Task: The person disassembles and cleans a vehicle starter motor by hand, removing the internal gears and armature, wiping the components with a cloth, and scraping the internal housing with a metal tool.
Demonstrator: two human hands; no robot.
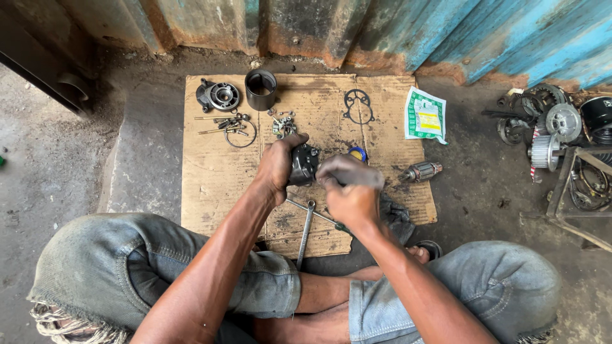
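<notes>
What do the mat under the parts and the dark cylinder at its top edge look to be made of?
Mat: brown corrugated cardboard, matte, with creases, frayed edges and dark oily stains. Cylinder: probably steel, a thin-walled open sleeve with a dull dark-grey sheen; paint or grime could account for the colour.

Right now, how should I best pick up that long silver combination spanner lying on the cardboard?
Probably grip the long silver combination spanner mid-shank from above, pinching its narrow sides. It lies flat on the cardboard sheet, crossing a thin metal rod near its ring end, beneath both hands.
</notes>
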